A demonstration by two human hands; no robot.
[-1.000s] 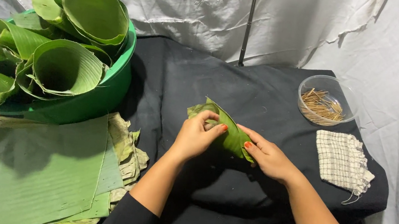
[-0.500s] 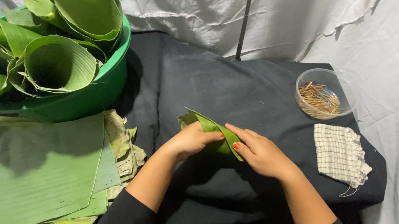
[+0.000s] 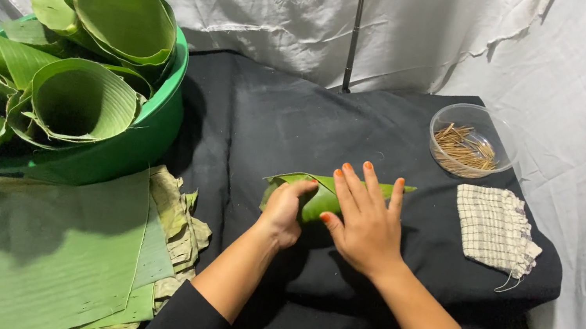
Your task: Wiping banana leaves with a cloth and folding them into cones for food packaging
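Head view: a folded banana leaf (image 3: 319, 197) lies on the black-draped surface (image 3: 252, 126), a little forward of the person's body and near the middle of the cloth. Its long axis runs left to right across the frame, nearly level. The narrow tip points right, toward the checked cloth (image 3: 495, 228); the broader folded end lies to the left.

Left hand (image 3: 284, 210): fingers curled over the broad end, grip closed on the leaf with the thumb on top. Right hand (image 3: 364, 216): fingers spread and laid flat, palm pressing the middle of the leaf down against the surface; it grips nothing, it only weighs the fold down.

Risks, as judged from this position:
- The fold is held by pressure alone. If the flat hand lifts or slides, the leaf is likely to spring open.
- Pressing hard across the ribs could split the leaf along its grain.
- The tip projecting past the right fingers is unrestrained and may uncurl.
- No pin is in hand. The clear bowl of thin sticks (image 3: 471, 143) stands well apart to the upper right, so reaching it would mean freeing one hand.

Also present: a green tub (image 3: 147, 136) of rolled leaf cones (image 3: 77, 101) at the left, and a stack of flat leaves (image 3: 48, 250) below it, both apart from the hands.
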